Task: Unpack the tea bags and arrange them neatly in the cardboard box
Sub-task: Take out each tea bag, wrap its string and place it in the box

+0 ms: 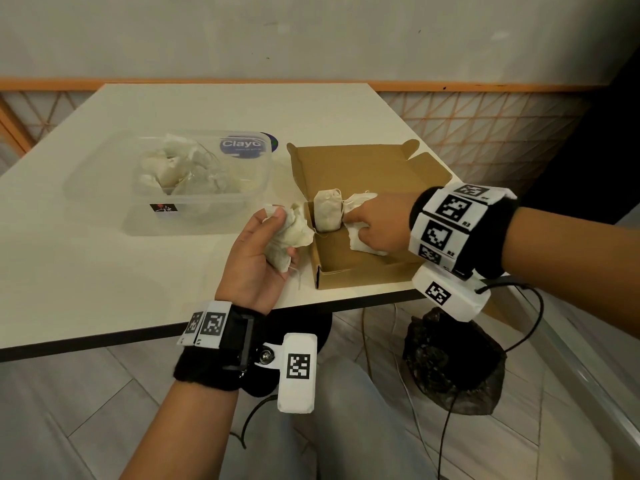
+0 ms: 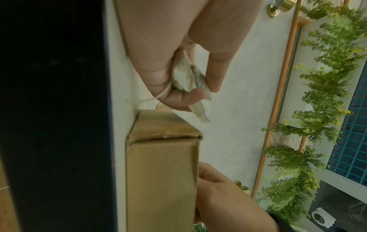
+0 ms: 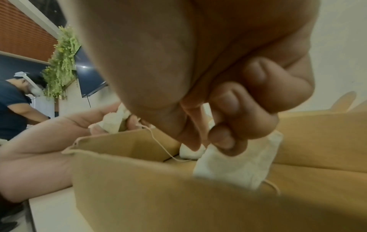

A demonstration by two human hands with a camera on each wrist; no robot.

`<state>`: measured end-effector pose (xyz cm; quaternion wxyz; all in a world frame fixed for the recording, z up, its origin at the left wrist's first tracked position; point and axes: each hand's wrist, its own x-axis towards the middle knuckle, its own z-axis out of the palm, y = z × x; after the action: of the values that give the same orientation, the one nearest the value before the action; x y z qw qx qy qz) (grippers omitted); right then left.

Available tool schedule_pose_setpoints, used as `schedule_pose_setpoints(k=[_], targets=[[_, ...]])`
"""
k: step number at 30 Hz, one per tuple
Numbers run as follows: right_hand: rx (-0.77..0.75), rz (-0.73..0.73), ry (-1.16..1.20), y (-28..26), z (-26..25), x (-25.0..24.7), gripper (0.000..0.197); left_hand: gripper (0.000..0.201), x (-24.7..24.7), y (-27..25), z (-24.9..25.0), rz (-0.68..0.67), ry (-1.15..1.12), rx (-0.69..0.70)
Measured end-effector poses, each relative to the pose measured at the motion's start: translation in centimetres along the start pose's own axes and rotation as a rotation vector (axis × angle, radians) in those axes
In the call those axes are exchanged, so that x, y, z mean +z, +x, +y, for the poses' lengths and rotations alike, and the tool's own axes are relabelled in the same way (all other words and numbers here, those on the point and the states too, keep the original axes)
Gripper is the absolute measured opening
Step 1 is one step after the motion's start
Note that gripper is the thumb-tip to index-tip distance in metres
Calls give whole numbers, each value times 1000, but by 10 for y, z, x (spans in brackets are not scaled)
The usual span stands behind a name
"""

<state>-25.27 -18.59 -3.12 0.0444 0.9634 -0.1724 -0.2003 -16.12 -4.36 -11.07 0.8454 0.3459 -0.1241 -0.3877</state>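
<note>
Right-wrist only: fingers (image 3: 222, 138) round tea bag (image 3: 236, 166)

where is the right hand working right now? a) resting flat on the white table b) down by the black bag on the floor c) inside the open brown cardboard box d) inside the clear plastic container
c: the right hand reaches over the wall of the open brown cardboard box and holds a white tea bag inside it.

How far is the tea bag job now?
Early. One tea bag stands inside the cardboard box. The right hand pinches another tea bag in the box; the left hand grips a bunch beside it. Many remain in the plastic container.
</note>
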Motion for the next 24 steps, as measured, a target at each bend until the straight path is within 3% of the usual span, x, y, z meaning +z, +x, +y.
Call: schedule_pose_setpoints(k=[6,10,13,16,24], targets=[[-4,47,139,-8,-4,-1,44,6,0,0,0,-13,9,-4],[178,223,476,-11,21,-4,26,8,-1,1,0,-4,15,4],[344,103,771,-19,54,7,22,8,-1,1,0,-8,8,-2],[408,-47,980,-23,63,26,19,5,-3,4,-2,-20,20,-6],[350,84,1329,-7,53,39,6,4,-2,2,-2,0,25,17]])
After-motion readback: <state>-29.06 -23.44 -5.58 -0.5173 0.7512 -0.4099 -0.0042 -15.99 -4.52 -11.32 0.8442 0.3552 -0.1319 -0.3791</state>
